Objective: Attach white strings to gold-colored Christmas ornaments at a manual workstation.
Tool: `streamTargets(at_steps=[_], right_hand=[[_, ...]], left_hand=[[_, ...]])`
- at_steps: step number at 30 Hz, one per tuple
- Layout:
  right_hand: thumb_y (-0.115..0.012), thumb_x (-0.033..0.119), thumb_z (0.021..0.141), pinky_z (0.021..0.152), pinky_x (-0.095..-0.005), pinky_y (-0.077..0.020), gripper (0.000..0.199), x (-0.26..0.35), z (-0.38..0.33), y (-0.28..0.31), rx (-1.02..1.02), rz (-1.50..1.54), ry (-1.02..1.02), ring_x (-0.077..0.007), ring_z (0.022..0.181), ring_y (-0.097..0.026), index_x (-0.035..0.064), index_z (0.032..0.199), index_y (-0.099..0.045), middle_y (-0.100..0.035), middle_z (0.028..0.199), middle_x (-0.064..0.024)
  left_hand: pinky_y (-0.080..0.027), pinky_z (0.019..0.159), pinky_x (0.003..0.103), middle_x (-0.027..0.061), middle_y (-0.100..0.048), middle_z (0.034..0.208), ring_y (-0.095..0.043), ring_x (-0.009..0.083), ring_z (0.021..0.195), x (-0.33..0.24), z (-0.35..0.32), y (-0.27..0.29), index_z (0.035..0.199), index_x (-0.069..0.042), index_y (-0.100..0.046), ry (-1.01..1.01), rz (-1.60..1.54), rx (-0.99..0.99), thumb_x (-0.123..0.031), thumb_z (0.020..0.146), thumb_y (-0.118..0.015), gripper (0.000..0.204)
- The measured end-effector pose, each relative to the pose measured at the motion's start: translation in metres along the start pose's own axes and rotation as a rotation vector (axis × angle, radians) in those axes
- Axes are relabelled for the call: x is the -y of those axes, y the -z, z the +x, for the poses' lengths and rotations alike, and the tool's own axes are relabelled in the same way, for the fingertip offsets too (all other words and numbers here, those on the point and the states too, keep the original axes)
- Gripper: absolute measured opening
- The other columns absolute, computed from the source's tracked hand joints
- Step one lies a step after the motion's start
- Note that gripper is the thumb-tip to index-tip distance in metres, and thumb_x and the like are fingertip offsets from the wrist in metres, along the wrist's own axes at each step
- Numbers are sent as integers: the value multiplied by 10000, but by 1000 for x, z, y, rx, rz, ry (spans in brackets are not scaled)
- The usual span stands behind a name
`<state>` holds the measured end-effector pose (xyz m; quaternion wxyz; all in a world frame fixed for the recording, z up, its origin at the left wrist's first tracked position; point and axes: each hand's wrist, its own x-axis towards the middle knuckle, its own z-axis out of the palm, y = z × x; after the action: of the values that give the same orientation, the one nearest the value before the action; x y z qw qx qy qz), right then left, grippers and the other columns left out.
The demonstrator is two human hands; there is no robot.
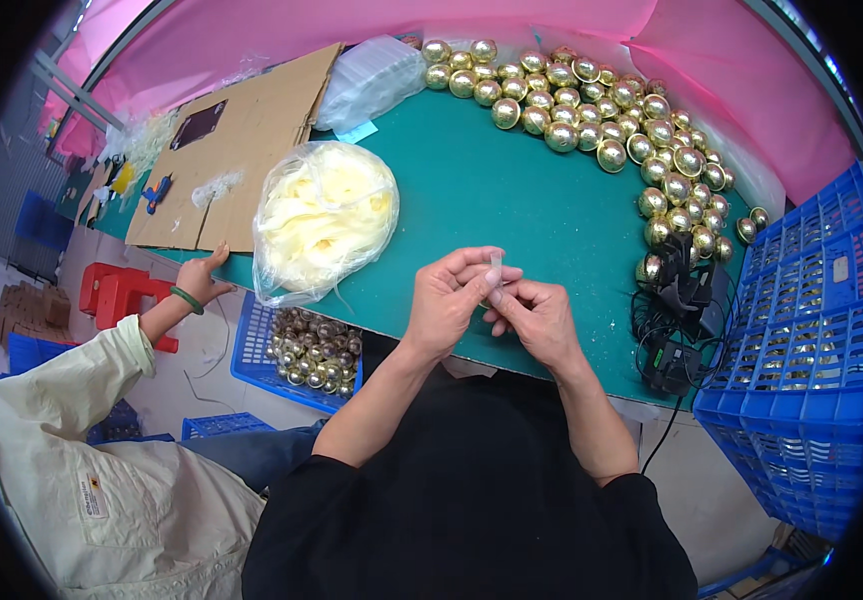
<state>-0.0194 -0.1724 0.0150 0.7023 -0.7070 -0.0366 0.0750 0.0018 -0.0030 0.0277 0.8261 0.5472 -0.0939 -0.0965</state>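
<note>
Over the front part of the green table (422, 200), my two hands meet at their fingertips. A small translucent strip (497, 260) pokes up between them, and my left hand (447, 300) pinches it. My right hand (540, 320) is closed beside it, thumb and fingers pressed together at the strip's lower end; whatever lies inside the fingers is hidden. Left of my hands sits a clear plastic bag (327, 222) of pale yellow, petal-like pieces. Shiny gold balls (564, 136) cover the back and right of the table.
A co-worker's hand (204, 282) rests by a cardboard sheet (237, 140) holding a blue glue gun (157, 193). Black adapters and cables (687, 320) lie at the right edge, near stacked blue crates (802, 340). Another blue crate (252, 350) of balls stands below the table.
</note>
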Motion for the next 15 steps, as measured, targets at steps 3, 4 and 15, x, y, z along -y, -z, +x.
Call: streamTargets(at_steps=[3,4,15], right_hand=[[-731,206,1001,560,-243,-490,245,1,-1,1,-11,14,-22,-83,627,-649,-27,936,-767,-742,771,-62],[-736,188,996,569,-237,-487,218,2,-2,1,-15,20,-35,-74,640,-643,-24,957,-767,-743,783,-56],[-746,74,968,634,-209,-439,173,43,10,21,-87,-77,334,-59,781,-585,-31,1106,-751,-645,916,-14]], left_hand=[[-592,886,332,194,-772,1112,-738,189,991,-1,0,0,1305,52,-621,-9,19,5,-124,1030,-678,332],[-586,898,329,189,-774,1108,-737,186,994,-2,0,-1,1326,53,-605,-24,13,2,-114,1032,-672,345],[-550,887,275,116,-785,1049,-698,109,980,-22,-7,-5,1455,48,-509,-133,200,11,-42,1035,-625,445]])
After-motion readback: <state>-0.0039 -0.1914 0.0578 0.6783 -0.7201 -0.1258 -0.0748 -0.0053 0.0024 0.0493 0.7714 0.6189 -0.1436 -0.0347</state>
